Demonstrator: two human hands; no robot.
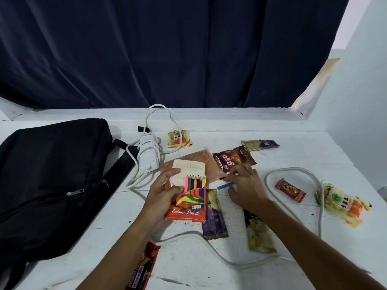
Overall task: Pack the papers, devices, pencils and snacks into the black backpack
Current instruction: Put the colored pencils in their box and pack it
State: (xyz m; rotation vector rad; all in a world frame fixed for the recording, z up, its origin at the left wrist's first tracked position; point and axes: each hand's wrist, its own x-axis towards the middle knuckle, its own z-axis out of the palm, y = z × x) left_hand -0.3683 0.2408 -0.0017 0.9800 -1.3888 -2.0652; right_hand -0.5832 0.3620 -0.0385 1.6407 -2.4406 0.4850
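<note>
The left hand [161,197] gripped the open pencil box [186,203]; the right hand [245,185] seemingly pinched a blue pencil [225,186], best slid in tip-up.

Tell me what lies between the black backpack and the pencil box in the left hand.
In the head view, the white power adapter and its looped cable lie between the black backpack and pencil box.

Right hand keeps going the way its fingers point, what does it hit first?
The right hand points up-left across the table. Loose pencils lie right at its fingertips; just beyond them comes the brown packet, probably first after them. Depth is unclear.
</note>
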